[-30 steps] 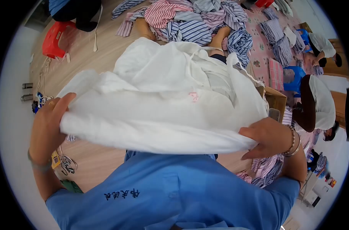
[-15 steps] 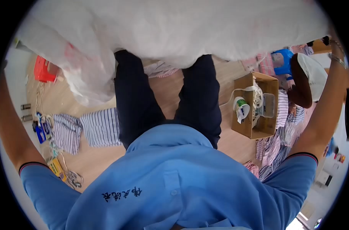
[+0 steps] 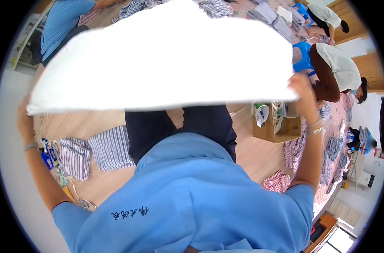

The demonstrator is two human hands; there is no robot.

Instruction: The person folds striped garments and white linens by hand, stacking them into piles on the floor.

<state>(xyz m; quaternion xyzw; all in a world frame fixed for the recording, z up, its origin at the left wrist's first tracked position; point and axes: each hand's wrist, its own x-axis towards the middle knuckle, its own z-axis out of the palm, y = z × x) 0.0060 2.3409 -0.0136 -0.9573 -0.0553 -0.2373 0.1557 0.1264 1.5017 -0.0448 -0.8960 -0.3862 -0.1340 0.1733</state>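
A large white cloth [image 3: 166, 63] is stretched wide in front of my body, its near edge almost straight and its surface overexposed. My left hand [image 3: 25, 118] is closed on the cloth's left corner. At the right corner, my right hand [image 3: 301, 86] grips the same cloth, slightly blurred. The cloth hangs above the floor and hides the upper part of my legs' view and much of the striped clothing beyond.
Folded striped clothes [image 3: 112, 147] lie on the floor at left. A cardboard box [image 3: 287, 130] with a cup and cords stands at right. Near blue stools [image 3: 302, 57], people in white tops [image 3: 339, 63] bend over. A person in blue [image 3: 63, 25] is at upper left.
The cloth swung up, covering the upper view half a second ago, and is now lower and spread flat between my hands. The person in blue shows more at upper left.
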